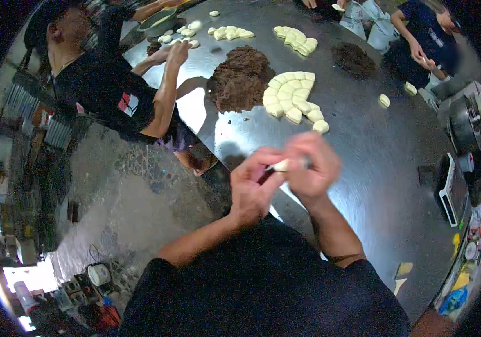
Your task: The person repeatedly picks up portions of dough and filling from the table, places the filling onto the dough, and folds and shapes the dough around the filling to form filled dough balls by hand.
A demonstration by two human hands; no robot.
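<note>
My left hand is closed, with thumb and fingers curled round a small pale dough piece in front of my chest. My right hand meets it from the other side, its fingers bent in against the same dough; motion blurs this hand. A small greyish spot shows by the right fingers, too smeared to name. Just beyond my hands, a fan of cut dough pieces lies on the metal table. Left of that fan sits a large mound of dark brown filling.
A co-worker at the left handles dough rounds; another person works at the far right. More dough fans and a smaller brown mound lie farther back. A scale stands at the right edge.
</note>
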